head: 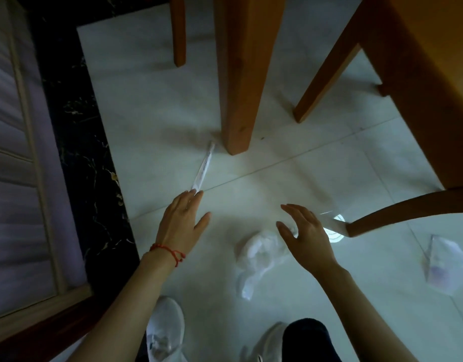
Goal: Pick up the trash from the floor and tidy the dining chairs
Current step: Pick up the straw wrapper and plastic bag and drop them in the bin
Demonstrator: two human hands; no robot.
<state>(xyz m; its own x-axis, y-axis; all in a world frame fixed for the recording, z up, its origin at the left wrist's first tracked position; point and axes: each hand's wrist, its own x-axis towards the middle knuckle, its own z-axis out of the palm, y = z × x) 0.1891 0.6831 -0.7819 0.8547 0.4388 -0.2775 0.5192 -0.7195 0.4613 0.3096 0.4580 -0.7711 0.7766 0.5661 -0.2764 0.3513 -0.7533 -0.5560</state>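
Dim, bluish interior light. One bright glare patch on the floor tiles (pixel 337 226). Wide-angle bending and softness toward the edges.

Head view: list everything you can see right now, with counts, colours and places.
long wrapper: one, white, floor beside thick leg, left fingertips at its near end
crumpled plastic bag: one, white, floor under right hand
clear bag: one, translucent, floor far right
wooden legs: several, orange-brown, top and right
floor: pale tiles, dark marble border left
shoes: two, white, bottom
bracelet: red, left wrist
hands: left, right, both open
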